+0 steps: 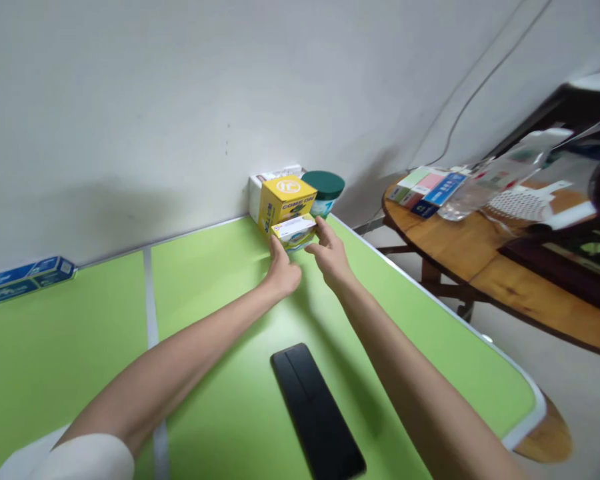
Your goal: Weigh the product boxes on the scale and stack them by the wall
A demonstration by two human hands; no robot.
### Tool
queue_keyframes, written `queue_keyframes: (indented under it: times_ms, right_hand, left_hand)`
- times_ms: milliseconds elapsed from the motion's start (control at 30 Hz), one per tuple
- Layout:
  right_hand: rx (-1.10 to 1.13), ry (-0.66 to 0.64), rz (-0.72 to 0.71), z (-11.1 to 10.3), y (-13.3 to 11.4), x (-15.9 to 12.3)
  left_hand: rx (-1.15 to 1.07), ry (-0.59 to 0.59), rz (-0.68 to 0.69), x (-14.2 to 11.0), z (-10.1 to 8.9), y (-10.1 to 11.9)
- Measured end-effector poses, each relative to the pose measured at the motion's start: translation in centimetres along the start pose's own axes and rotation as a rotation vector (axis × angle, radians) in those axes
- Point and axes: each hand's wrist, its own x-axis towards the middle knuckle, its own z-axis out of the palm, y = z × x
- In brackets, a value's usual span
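Observation:
Both my arms reach to the far corner of a green table (220,373). My left hand (283,270) and my right hand (333,253) together grip a small flat white and yellow box (294,230), one hand at each end. The box sits on top of another small box, right in front of a yellow cube-shaped box (285,199). Behind the yellow box stands a white box (256,190) against the wall. A jar with a dark green lid (324,187) stands to its right.
A black phone-like slab (316,410) lies near me on the table. A blue box (23,279) lies at the far left by the wall. A round wooden table (485,253) to the right carries coloured boxes, a bottle and a white mesh tool.

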Motion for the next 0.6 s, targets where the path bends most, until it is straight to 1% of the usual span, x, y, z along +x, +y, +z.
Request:
queue_keyframes:
  times_ms: [67,133,200,300,367,433,500,533,600]
  right_hand:
    - [0.022,-0.070,-0.020,0.4,-0.6,-3.2]
    - [0.045,-0.181,-0.008,1.3,-1.6,-7.4]
    - [0.069,-0.298,0.022,2.6,-2.9,-12.4]
    - [0.082,-0.465,0.046,5.1,-4.9,-20.6]
    - [0.063,-0.571,0.082,6.9,-6.1,-26.0]
    - [0.054,-0.655,0.105,8.6,-6.8,-30.7]
    - [0.059,-0.709,0.115,10.5,-7.2,-34.6]
    - [0.051,-0.722,0.112,11.4,-7.2,-36.2]
    - [0.016,-0.731,0.091,13.2,-6.9,-38.7]
  left_hand:
    - [0.007,0.045,-0.110,-3.7,-1.1,0.9]
    - [0.029,0.088,-0.218,-8.6,-2.9,2.4]
    - [0.063,0.114,-0.313,-14.4,-5.3,4.4]
    - [0.108,0.115,-0.428,-24.0,-8.9,7.4]
    - [0.140,0.145,-0.508,-30.3,-10.7,8.8]
    - [0.189,0.233,-0.554,-35.9,-11.8,9.3]
    - [0.251,0.343,-0.535,-40.5,-12.2,9.1]
    - [0.280,0.391,-0.514,-42.2,-12.3,8.7]
    - [0.314,0.450,-0.480,-44.8,-12.5,7.8]
